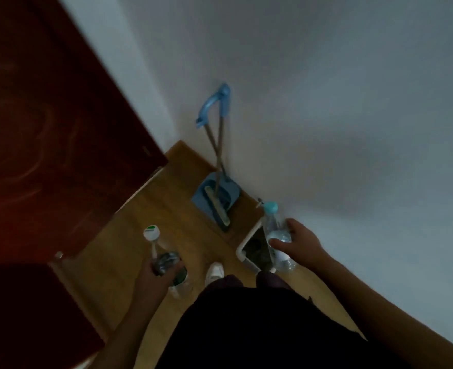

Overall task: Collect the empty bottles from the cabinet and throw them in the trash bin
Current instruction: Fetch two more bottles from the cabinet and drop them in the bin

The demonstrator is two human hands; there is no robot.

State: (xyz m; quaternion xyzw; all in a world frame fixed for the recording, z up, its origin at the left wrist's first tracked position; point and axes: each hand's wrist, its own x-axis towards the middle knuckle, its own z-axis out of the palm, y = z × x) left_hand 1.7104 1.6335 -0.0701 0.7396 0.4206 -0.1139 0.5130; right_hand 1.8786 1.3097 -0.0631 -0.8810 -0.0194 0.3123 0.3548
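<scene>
My right hand (298, 242) grips a clear plastic bottle with a light blue cap (274, 226), held upright just over the right rim of the white trash bin (242, 249). The bin stands on the wooden floor against the white wall, its dark inside showing. My left hand (154, 275) holds a clear bottle with a white and green cap (157, 249) and a green-labelled bottle (180, 280) below it, both to the left of the bin above the floor.
A blue dustpan (216, 197) and a broom (221, 118) lean in the corner beyond the bin. A dark red wooden cabinet (46, 145) fills the left side. My white shoe (214, 272) and dark clothing (260, 328) are below.
</scene>
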